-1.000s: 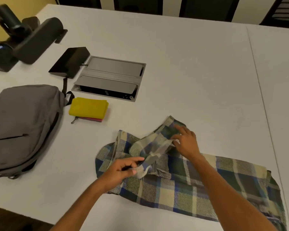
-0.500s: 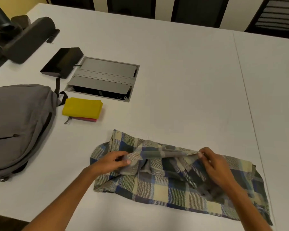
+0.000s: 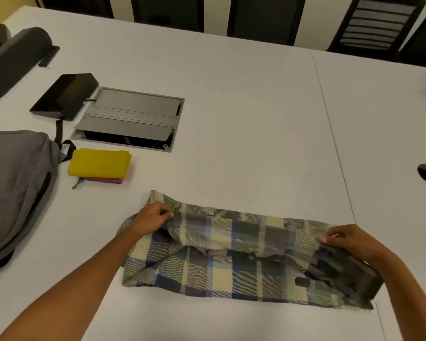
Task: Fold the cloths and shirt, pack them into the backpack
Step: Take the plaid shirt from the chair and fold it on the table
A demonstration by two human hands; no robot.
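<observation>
Plaid shirt [image 3: 234, 257] lay as a long band across the near white table [image 3: 244, 114]. Left hand [image 3: 150, 219] pinched its left end, right hand [image 3: 349, 238] pinched the right end — sleeve stretched between them. Yellow cloth [image 3: 99, 163] sat folded on a pink one [image 3: 106, 180] just beside the grey backpack [image 3: 15, 185] — far left.

Bare white table [image 3: 244, 99] lay open across the centre and right of the frame. At left, the grey backpack [image 3: 15, 193], folded yellow cloth [image 3: 100, 163], metal floor-box hatch [image 3: 130, 119] and black device [image 3: 64, 96] crowded the way; the plaid shirt [image 3: 231, 262] filled lower centre.
</observation>
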